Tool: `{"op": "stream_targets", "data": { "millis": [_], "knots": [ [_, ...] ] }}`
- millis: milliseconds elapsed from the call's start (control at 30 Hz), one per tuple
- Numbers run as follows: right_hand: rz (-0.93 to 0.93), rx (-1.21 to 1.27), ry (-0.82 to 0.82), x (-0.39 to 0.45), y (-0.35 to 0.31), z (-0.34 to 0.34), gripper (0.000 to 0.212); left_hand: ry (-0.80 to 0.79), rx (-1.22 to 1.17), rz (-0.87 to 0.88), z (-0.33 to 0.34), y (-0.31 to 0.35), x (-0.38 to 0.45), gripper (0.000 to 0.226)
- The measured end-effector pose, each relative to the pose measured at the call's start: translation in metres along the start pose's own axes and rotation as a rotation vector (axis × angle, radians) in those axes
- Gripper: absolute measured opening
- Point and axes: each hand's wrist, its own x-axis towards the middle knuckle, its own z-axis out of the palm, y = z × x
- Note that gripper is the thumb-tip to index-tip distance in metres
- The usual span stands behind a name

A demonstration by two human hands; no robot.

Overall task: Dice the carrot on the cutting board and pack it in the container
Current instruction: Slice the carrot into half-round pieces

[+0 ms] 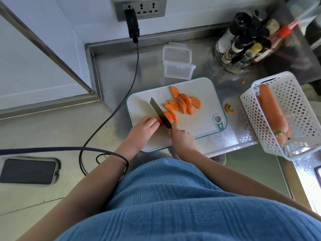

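Steel counter (111, 70): runs along the tiled wall, bearing all items noted below; a black cable (129, 80) hangs from a plug (132, 25) in the wall socket and loops across the counter's left part.

White perforated basket (293, 119): at the counter's right edge, tilted, holding whole carrots (271, 110) lying lengthwise.

Cutting board (199, 126): white with teal rim, centre of counter, a hanging hole at its near right corner.

Round holder of seasoning bottles (246, 42): back right, well apart from the board.

Dark phone (27, 171): lying flat at the near left.

Container (178, 64): clear plastic, open, just behind the board's far edge; its lid (176, 53) lies partly under or behind it; which, cannot be told.

Left hand (141, 131): on the board's near left part; fingers curled together, pressing down on the uncut carrot piece (159, 121), most of which is hidden beneath them.

Right hand (180, 138): fingers clamped round the handle of the knife (159, 111); forefinger extended along the blade's spine; blade angled away to the left, edge down against the carrot piece beside the left fingertips.

Carrot slices (184, 102): half-moon pieces, scattered and overlapping on the board, right of the blade.

Carrot top (229, 108): cut end with green stub, on the counter between board and basket.

Small orange scrap (243, 82): on the counter behind the basket.
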Motion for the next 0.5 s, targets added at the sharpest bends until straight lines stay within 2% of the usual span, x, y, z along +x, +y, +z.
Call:
{"op": "stream_targets", "data": {
  "millis": [200,367,500],
  "knots": [
    [0.037,0.066,0.062,-0.005,-0.001,-0.003,0.016,0.024,-0.008,-0.010,-0.001,0.002,0.000,0.043],
    [0.022,0.100,0.070,-0.007,-0.007,-0.008,0.028,0.012,-0.010,-0.014,-0.001,0.001,0.001,0.035],
    [0.000,0.094,0.074,-0.008,-0.010,-0.008,0.029,0.011,-0.002,0.003,-0.002,0.001,0.001,0.040]
  ]
}}
